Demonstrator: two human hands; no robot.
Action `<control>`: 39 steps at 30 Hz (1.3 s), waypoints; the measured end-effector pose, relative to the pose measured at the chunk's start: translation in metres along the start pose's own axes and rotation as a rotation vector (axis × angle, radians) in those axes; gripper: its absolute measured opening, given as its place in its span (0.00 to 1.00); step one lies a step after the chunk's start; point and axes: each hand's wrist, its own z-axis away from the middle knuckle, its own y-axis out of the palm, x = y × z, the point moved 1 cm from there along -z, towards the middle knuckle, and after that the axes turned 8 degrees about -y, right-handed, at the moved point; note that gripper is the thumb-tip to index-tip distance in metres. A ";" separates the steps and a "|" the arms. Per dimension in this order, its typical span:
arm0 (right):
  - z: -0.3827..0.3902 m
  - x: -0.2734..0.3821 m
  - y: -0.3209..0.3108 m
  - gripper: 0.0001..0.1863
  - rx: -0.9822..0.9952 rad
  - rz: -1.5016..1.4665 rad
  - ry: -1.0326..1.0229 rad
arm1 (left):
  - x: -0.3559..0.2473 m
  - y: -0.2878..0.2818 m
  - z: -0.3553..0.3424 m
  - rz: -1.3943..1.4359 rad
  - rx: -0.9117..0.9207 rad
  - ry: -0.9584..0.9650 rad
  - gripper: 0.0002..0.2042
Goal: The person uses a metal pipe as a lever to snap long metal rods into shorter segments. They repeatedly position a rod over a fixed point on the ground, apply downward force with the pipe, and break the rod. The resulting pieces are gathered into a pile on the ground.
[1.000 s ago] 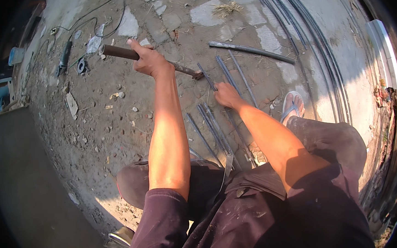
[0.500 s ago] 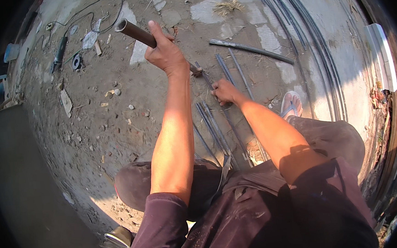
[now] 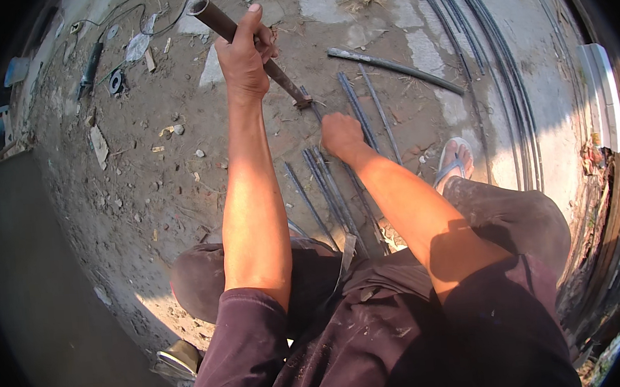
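Two hands are busy with metal on the dirt ground. The left hand [image 3: 243, 58] is closed tight around a thick dark pipe [image 3: 221, 26]. That pipe slants down and to the right, and its low end sits on a thin steel rod [image 3: 317, 114] just past the right hand. The right hand [image 3: 342, 135] is pressed down with its fingers curled on a bunch of rods [image 3: 333, 192] lying on the ground. I cannot tell if it grips one rod or only pins them flat.

I think the step in hand is bending a rod, with the pipe used as a long handle. The left hand sits high and away from the body, so the pipe looks partway through its swing. The next move seems to call for a firm pull on the pipe while the right hand stops the rod from sliding or twisting.

The bunch of rods runs from the person's knees out toward the pipe tip. The right hand lies right on it, and the left hand is well apart from it, up the pipe. Farther out lies a curved grey bar [image 3: 395, 67]. A long bundle of bars [image 3: 492, 73] sweeps along the right. A foot in a sandal [image 3: 453, 156] rests beside the rods.
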 end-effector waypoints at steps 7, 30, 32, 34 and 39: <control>-0.003 -0.018 -0.014 0.14 0.018 -0.027 0.051 | 0.002 0.006 0.000 0.083 -0.072 0.026 0.16; 0.000 -0.025 -0.002 0.14 -0.018 -0.068 -0.059 | 0.007 0.037 0.019 -0.098 -0.104 0.133 0.14; 0.002 -0.022 -0.001 0.14 -0.016 -0.063 -0.021 | 0.006 0.033 0.016 -0.065 -0.121 0.149 0.14; 0.006 -0.018 -0.004 0.14 0.003 -0.060 0.004 | 0.007 0.030 0.018 -0.035 -0.170 0.124 0.14; 0.005 -0.015 -0.009 0.14 0.043 -0.051 -0.006 | 0.009 0.033 0.023 -0.031 -0.181 0.135 0.14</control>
